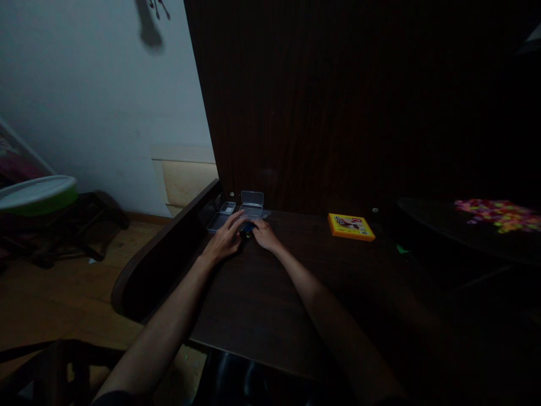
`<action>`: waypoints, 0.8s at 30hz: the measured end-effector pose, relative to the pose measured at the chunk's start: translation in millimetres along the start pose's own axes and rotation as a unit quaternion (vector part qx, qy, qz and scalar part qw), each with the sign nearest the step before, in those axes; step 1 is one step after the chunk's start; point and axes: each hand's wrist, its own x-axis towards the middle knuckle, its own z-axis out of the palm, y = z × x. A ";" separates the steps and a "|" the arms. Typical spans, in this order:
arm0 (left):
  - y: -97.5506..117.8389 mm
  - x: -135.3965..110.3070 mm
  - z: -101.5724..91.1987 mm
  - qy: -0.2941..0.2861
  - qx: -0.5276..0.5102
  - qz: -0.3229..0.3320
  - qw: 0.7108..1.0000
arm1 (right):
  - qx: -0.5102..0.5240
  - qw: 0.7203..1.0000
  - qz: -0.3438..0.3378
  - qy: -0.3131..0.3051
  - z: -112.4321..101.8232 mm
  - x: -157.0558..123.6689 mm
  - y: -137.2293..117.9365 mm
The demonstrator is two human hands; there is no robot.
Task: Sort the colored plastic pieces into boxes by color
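Observation:
Both of my hands meet over the far left part of the dark wooden desk (pixel 253 304). Between them is a small dark blue thing (pixel 248 226), too dim to name, with tiny yellowish bits just below it. My left hand (pixel 224 241) curves around its left side, fingers bent and close together. From the right, my right hand (pixel 264 234) grips it with closed fingers. Just beyond the hands stands a clear plastic box (pixel 252 198) with its lid raised. Another clear box (pixel 216 222) lies left of my left hand, and a smaller clear case (pixel 228 207) sits behind that.
A yellow-orange box (pixel 350 226) lies on the desk's right side. Farther right, many pink and yellow pieces (pixel 499 214) cover a dark surface. A raised wooden side panel (pixel 164 254) borders the desk on the left, and a tall dark panel (pixel 316 101) rises behind.

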 end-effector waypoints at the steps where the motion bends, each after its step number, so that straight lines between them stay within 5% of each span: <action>1: -0.1 -0.1 -0.1 0.001 0.001 -0.001 1.000 | -0.001 1.000 0.002 0.004 -0.2 -0.1 -0.9; 12: 1.7 0.3 -1.1 0.021 -0.010 -0.021 1.000 | -0.013 1.000 -0.002 -0.006 -5.9 -2.5 -11.8; 16: -1.1 0.1 -0.8 0.076 -0.030 -0.069 0.994 | -0.012 1.000 -0.008 0.008 -7.3 -3.8 -14.8; 24: -1.6 3.2 14.3 0.203 -0.274 -0.192 0.920 | -0.091 0.992 -0.055 0.072 -11.8 -12.9 -29.2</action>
